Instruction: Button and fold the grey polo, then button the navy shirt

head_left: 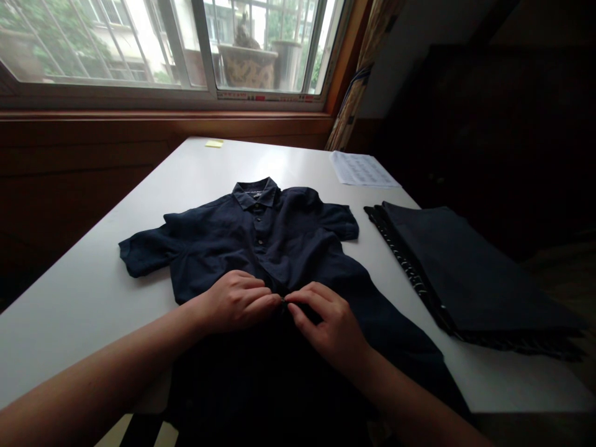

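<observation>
A dark navy short-sleeved shirt lies face up on the white table, its collar toward the window and its lower part running off the near edge. Several buttons show down the front placket below the collar. Halfway down the front, my left hand is closed with its fingertips pinching the placket. My right hand pinches the same spot from the other side, thumb and forefinger meeting. A small button shows between the fingertips of both hands.
A stack of folded dark clothes lies on the table at the right. Behind it is a printed paper sheet. A yellow sticky note sits at the far edge. Beyond stand a window and a curtain.
</observation>
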Demonstrator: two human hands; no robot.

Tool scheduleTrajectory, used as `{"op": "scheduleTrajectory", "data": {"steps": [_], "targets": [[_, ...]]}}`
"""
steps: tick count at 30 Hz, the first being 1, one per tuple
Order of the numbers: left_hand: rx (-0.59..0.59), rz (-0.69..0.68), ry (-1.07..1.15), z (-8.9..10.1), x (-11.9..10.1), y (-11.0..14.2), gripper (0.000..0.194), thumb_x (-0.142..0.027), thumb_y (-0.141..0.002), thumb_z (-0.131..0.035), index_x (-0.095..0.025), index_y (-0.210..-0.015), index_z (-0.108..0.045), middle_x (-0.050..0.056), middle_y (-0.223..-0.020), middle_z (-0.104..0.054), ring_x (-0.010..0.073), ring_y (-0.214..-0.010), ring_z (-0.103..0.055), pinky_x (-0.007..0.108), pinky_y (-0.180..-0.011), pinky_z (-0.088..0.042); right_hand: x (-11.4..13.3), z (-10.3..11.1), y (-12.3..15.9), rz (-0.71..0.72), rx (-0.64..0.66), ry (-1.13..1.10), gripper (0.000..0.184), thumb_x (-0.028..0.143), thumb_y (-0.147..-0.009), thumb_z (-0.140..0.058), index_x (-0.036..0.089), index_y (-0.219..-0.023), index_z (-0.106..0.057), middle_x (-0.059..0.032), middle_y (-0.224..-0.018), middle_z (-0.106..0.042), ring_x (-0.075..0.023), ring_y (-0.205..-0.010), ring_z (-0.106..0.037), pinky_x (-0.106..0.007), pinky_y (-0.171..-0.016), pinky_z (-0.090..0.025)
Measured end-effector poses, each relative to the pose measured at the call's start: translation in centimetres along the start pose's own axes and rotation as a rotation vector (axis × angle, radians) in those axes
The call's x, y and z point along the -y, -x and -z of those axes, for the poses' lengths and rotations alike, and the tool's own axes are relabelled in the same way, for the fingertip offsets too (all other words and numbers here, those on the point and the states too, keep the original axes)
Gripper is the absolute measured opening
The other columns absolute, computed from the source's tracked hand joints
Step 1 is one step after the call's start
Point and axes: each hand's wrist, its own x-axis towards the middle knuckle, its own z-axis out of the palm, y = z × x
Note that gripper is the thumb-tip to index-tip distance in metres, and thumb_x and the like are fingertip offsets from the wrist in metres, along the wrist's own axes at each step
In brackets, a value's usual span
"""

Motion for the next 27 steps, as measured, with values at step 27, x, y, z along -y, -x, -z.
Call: {"op": "scheduleTrajectory", "data": {"steps": [27], "targets": [[0.084,0.022,0.029,0.41,0.34,-0.39,0.014,-0.021,-0.099,-0.049,-0.018,-0.090,-0.059,-0.003,-0.062,-0.056,0.0122,-0.055,-0.051,0.028,-0.050,-0.032,-0.55,-0.41,0.19,0.091,-0.062,-0.024,0.023,0.006,-0.086,-0.060,0.024,-0.096,-0.069,-0.0024,-0.086,-0.063,-0.0166,-0.081,-0.062,-0.029,-0.074,-0.054]]}}
